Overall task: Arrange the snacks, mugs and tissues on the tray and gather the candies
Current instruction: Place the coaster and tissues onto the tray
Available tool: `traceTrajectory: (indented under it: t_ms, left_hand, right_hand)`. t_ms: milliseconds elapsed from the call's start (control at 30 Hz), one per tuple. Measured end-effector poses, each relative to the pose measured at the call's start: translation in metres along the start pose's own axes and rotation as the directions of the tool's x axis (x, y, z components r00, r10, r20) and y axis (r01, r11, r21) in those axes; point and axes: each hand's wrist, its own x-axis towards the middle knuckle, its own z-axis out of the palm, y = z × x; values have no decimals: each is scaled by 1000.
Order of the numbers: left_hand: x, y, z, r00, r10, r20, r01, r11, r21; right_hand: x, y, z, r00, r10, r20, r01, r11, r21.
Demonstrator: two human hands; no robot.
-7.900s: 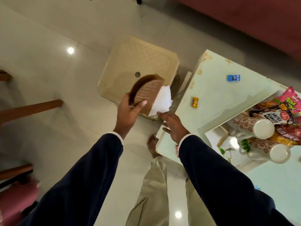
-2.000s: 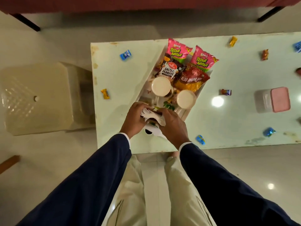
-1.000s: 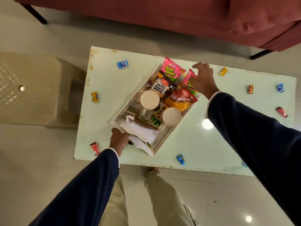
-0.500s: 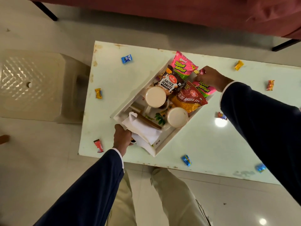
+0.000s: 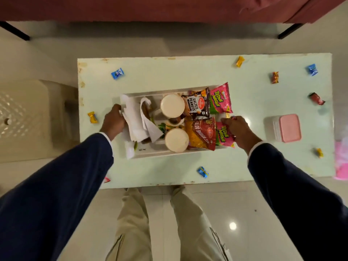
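A white tray (image 5: 160, 153) lies square to the pale green table (image 5: 250, 102), holding two mugs (image 5: 172, 106) (image 5: 176, 139), white tissues (image 5: 135, 121) with a brown holder, and several snack packets such as salted peanuts (image 5: 196, 105) and a pink packet (image 5: 220, 98). My left hand (image 5: 114, 122) grips the tray's left end beside the tissues. My right hand (image 5: 238, 131) grips the tray's right end at a pink snack packet (image 5: 224, 135). Wrapped candies lie scattered on the table: blue (image 5: 117, 73), yellow (image 5: 92, 117), blue (image 5: 203, 171), yellow (image 5: 239, 61).
A pink-lidded box (image 5: 287, 128) sits on the table's right side, with more candies (image 5: 317, 98) around it. A cream plastic stool (image 5: 24, 117) stands left of the table. A maroon sofa (image 5: 169, 8) runs along the far side. A pink object (image 5: 341, 161) is at the right edge.
The tray has turned from a diagonal to lie square with the table, both hands now at its ends. My right hand came from the far corner to the tray's right end.
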Motion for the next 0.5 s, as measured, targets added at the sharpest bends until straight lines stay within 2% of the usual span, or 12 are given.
traceTrajectory:
  t_ms: [100, 233, 500]
  left_hand:
    - [12, -1, 0, 1000, 27, -10, -27, 999, 29]
    - [18, -2, 4, 999, 34, -42, -34, 999, 15]
    - [20, -1, 8, 999, 39, -31, -40, 998, -48]
  right_hand:
    - [-6, 15, 8, 999, 33, 28, -35, 995, 92]
    - [-4, 22, 17, 997, 32, 70, -38, 996, 80]
    - [1, 21, 19, 999, 0, 54, -4, 998, 65]
